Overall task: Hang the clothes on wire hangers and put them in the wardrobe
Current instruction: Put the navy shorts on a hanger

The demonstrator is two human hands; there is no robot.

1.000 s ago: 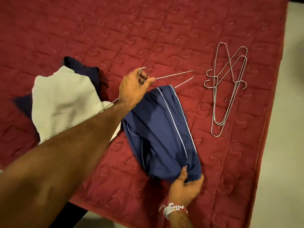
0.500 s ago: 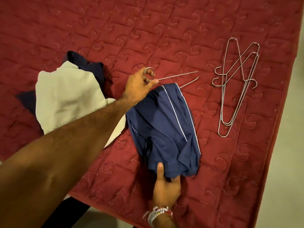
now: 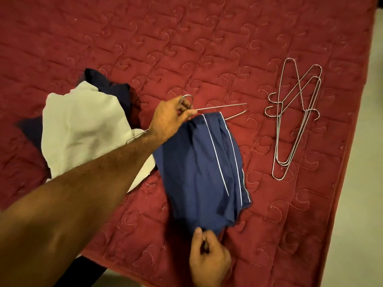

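Observation:
Navy blue shorts [image 3: 199, 166] with white piping lie folded over a wire hanger [image 3: 223, 106] on the red quilted bed cover [image 3: 186, 38]. My left hand [image 3: 172, 117] pinches the hanger at the base of its hook, at the shorts' upper end. The hanger's right tip sticks out past the cloth, and its left tip shows beside my forearm. My right hand [image 3: 209, 259] is at the shorts' lower hem, fingers curled, thumb on the fabric edge.
A pile of spare wire hangers [image 3: 294, 121] lies to the right, near the bed's edge. A white cloth [image 3: 83, 129] over a dark garment [image 3: 107, 85] lies to the left. Pale floor [image 3: 362, 183] runs along the right side.
My right hand has slid along the hem from its right corner toward the middle, and the shorts lie flatter and longer. My left hand keeps its hold on the hanger.

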